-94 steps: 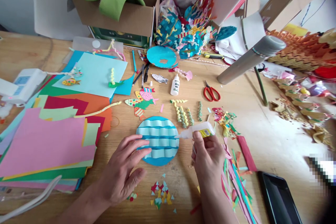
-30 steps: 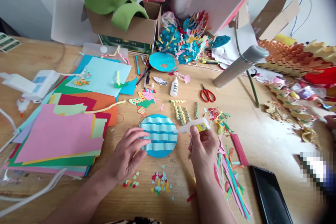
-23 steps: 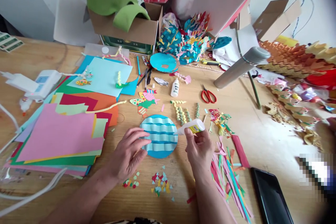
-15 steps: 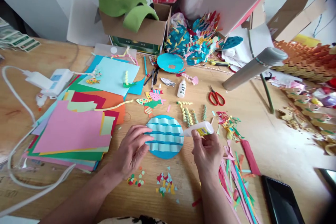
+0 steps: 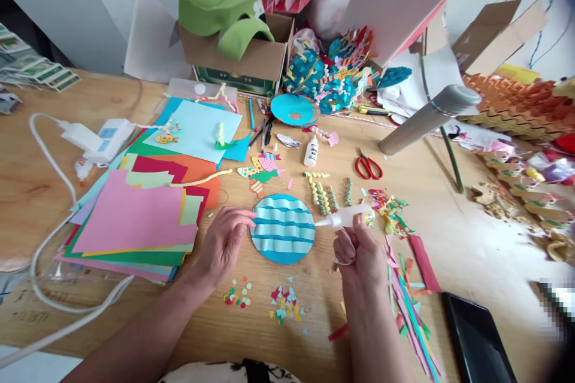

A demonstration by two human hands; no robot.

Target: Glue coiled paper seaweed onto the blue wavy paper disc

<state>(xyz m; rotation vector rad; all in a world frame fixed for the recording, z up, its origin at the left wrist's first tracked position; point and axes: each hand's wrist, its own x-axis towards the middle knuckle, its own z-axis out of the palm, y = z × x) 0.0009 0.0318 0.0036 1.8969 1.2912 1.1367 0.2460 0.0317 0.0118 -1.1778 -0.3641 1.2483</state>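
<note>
A round blue paper disc (image 5: 283,245) lies on the wooden table (image 5: 40,203), covered with wavy pale-blue paper strips (image 5: 282,228). My left hand (image 5: 223,245) sits at the disc's left side, fingers loosely apart, with the fingertips at its edge and nothing held. My right hand (image 5: 360,257) grips a white glue bottle with a yellow label (image 5: 347,216). The bottle lies almost level, and its thin nozzle points left, ending at the disc's right edge. A thin pale loop shows beside my right fingers, too small to identify.
A stack of coloured card (image 5: 135,215) lies left of the disc. Paper fish (image 5: 260,172), twisted paper coils (image 5: 320,194), red-handled scissors (image 5: 368,167) and a white glue bottle (image 5: 311,151) stand beyond it. Paper scraps (image 5: 285,305), cut strips (image 5: 411,311) and a black tablet (image 5: 476,338) lie nearby.
My left hand has lifted from the strips back to the disc's left edge. The glue bottle has tilted flatter in my right hand, its nozzle at the disc's right edge. The view has shifted slightly.
</note>
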